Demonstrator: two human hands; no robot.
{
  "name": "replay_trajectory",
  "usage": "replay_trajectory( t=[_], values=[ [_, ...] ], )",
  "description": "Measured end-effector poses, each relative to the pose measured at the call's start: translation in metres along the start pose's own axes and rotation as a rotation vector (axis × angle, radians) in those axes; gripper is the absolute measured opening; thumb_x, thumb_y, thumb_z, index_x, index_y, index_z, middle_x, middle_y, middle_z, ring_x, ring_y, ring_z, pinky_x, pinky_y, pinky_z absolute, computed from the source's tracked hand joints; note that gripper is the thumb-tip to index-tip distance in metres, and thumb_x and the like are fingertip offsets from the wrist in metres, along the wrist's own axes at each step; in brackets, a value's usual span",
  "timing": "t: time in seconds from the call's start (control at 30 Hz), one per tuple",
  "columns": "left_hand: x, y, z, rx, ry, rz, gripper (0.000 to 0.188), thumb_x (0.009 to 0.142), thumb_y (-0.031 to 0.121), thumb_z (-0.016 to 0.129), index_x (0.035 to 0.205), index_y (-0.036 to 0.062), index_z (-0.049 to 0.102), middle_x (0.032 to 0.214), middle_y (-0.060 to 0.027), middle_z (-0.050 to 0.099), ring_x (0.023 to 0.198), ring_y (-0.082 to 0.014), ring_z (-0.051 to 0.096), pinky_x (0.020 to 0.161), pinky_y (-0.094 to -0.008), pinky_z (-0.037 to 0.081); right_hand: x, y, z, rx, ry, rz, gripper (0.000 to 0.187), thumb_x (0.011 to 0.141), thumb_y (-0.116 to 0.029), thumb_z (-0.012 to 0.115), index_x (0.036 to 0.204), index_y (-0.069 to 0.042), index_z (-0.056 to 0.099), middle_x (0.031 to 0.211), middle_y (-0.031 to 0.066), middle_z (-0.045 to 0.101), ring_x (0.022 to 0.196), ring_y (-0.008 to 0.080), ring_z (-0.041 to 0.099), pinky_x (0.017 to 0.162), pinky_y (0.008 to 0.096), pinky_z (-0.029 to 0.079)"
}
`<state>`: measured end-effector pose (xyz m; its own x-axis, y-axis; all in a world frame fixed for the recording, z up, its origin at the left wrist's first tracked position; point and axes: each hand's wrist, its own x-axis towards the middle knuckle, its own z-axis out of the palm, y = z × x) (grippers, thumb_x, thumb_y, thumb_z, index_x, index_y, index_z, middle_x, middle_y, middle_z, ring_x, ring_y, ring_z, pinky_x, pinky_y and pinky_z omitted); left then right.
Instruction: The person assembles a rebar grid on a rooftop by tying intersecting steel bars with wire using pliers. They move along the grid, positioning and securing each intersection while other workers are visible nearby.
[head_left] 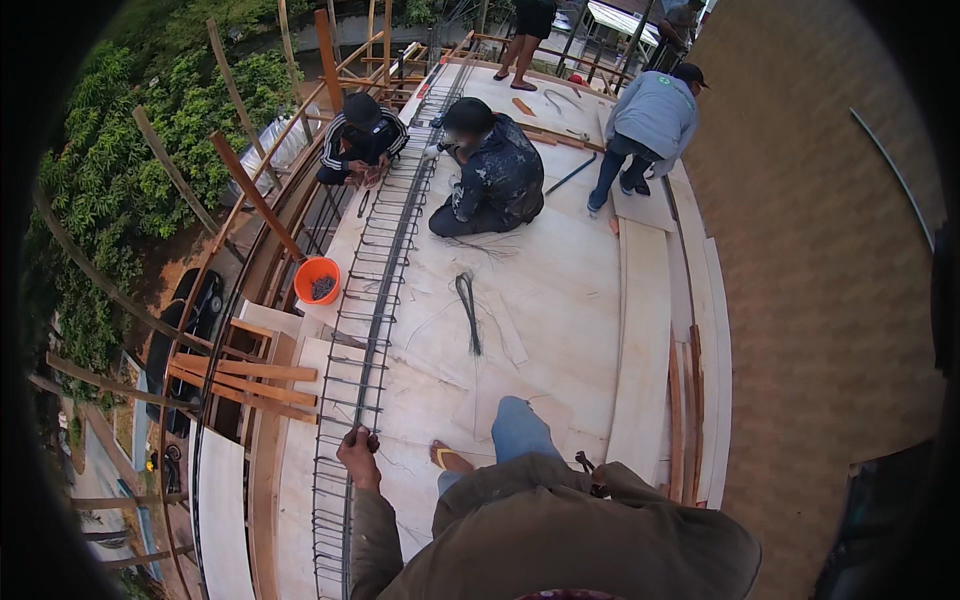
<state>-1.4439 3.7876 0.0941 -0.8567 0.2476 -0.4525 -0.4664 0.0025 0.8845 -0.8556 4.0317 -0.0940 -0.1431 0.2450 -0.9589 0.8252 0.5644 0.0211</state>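
Note:
A long rebar cage [385,290], dark bars with many stirrups, runs along the left side of a pale plywood deck [560,300]. My left hand [360,460] is closed on its bars near the cage's close end. By my right side, my right hand [600,485] is partly hidden by the sleeve. From it sticks the dark head of a tool that looks like pincers [583,461]. A bundle of tie wire [468,312] lies on the deck ahead of my knee.
One co-worker [490,170] sits beside the cage, another [362,140] squats at its left, and a third [650,125] bends at the right. An orange bucket [317,281] stands near the left edge, next to timber pieces [250,385]. Planks [640,330] line the right side.

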Motion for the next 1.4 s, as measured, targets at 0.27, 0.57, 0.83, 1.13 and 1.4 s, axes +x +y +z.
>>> replay_trajectory(
  t=[0.27, 0.57, 0.83, 1.13, 1.4],
  values=[
    [0.054, -0.008, 0.049, 0.157, -0.051, -0.123, 0.031, 0.092, 0.011, 0.067, 0.116, -0.0089, 0.065, 0.091, -0.009, 0.068, 0.069, -0.0145, 0.064, 0.062, -0.0269, 0.056, -0.02, -0.064, -0.118, 0.746, 0.292, 0.156, 0.034, 0.075, -0.026, 0.07, 0.092, 0.004, 0.073, 0.087, 0.0211, 0.072, 0.083, 0.0315, 0.07, 0.074, 0.0421, 0.053],
    [0.097, -0.05, 0.13, 0.207, -0.003, -0.346, 0.038, 0.094, 0.016, 0.065, 0.122, -0.0104, 0.062, 0.099, -0.0139, 0.068, 0.081, -0.0198, 0.068, 0.071, -0.0296, 0.059, 0.081, -0.074, -0.304, 0.418, 0.062, -0.014, 0.028, 0.084, -0.019, 0.063, 0.087, 0.009, 0.063, 0.076, 0.0204, 0.067, 0.067, 0.0284, 0.07, 0.06, 0.0421, 0.055],
    [0.239, -0.256, 0.21, 0.563, -0.097, -0.456, 0.029, 0.093, 0.011, 0.063, 0.114, -0.0072, 0.069, 0.08, -0.0082, 0.069, 0.07, -0.012, 0.063, 0.065, -0.0267, 0.052, 0.279, -0.126, -0.44, 0.182, 0.227, -0.058, 0.042, 0.091, -0.027, 0.061, 0.119, 0.004, 0.058, 0.112, 0.0296, 0.065, 0.109, 0.0416, 0.064, 0.094, 0.0485, 0.051],
    [0.431, -0.489, 0.242, 1.168, -0.166, -0.317, 0.064, 0.089, 0.038, 0.069, 0.133, -0.006, 0.056, 0.12, -0.0242, 0.066, 0.106, -0.0329, 0.066, 0.092, -0.0398, 0.051, 0.528, -0.141, -0.43, 0.211, 0.4, 0.0, 0.046, 0.09, -0.025, 0.064, 0.123, 0.002, 0.044, 0.112, 0.0302, 0.054, 0.096, 0.0475, 0.063, 0.084, 0.0515, 0.054],
    [0.42, -0.536, 0.254, 0.855, -0.139, -0.586, 0.055, 0.091, 0.029, 0.066, 0.133, -0.0053, 0.056, 0.105, -0.0207, 0.072, 0.097, -0.0253, 0.069, 0.086, -0.0347, 0.052, 0.64, -0.098, -0.398, 0.334, 0.806, 0.232, 0.058, 0.087, -0.023, 0.069, 0.131, 0.003, 0.04, 0.117, 0.0288, 0.05, 0.108, 0.0437, 0.054, 0.09, 0.0486, 0.048]
  ],
)
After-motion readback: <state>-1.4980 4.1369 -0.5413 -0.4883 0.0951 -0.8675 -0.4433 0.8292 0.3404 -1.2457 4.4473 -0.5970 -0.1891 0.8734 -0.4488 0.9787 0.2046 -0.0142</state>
